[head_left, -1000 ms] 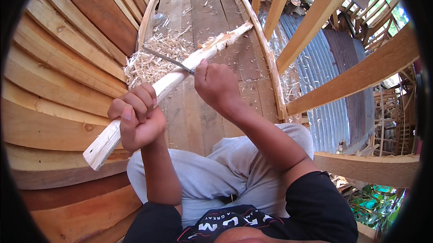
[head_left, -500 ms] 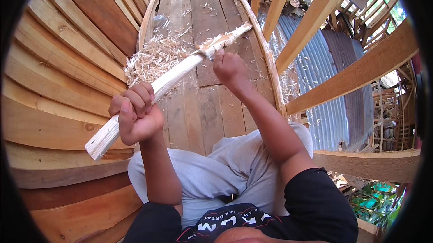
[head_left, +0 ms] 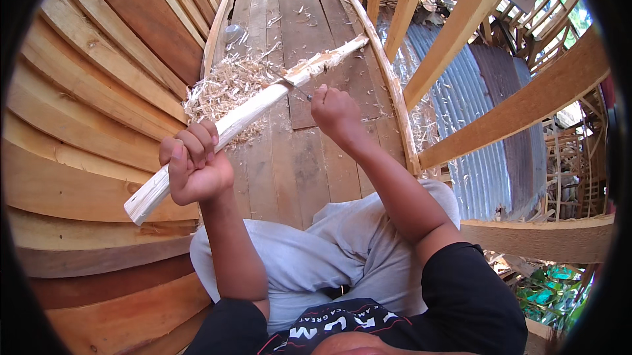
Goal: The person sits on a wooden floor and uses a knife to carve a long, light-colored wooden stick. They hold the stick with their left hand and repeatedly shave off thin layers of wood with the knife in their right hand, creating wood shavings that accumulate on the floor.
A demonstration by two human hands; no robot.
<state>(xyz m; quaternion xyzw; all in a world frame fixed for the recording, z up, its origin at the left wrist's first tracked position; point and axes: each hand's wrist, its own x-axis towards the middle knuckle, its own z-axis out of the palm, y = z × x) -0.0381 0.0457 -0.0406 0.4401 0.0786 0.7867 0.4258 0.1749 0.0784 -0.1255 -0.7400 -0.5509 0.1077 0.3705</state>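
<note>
A long pale wooden stick (head_left: pixel 253 110), stripped of bark along most of its length, slants from lower left to upper right. My left hand (head_left: pixel 201 167) is wrapped round it close to its near end. Its far end touches or lies just beside the wooden edge strip on the right. My right hand (head_left: pixel 336 112) is closed round the handle of a thin knife (head_left: pixel 287 81), the handle mostly hidden in the fist. The blade lies across the stick, past its middle, beside a rough patch with brownish bark.
Curled wood shavings (head_left: pixel 224 91) are heaped left of the stick on the plank floor (head_left: pixel 306 157). A small clear round container (head_left: pixel 233 33) stands beyond them. Stacked boards (head_left: pixel 85 124) line the left. Wooden railing posts (head_left: pixel 454 32) and a corrugated metal sheet (head_left: pixel 467 124) lie right.
The knife has slid a little along the stick toward my left hand, and more of its blade shows. My right hand has drawn slightly nearer to me. The left grip stays.
</note>
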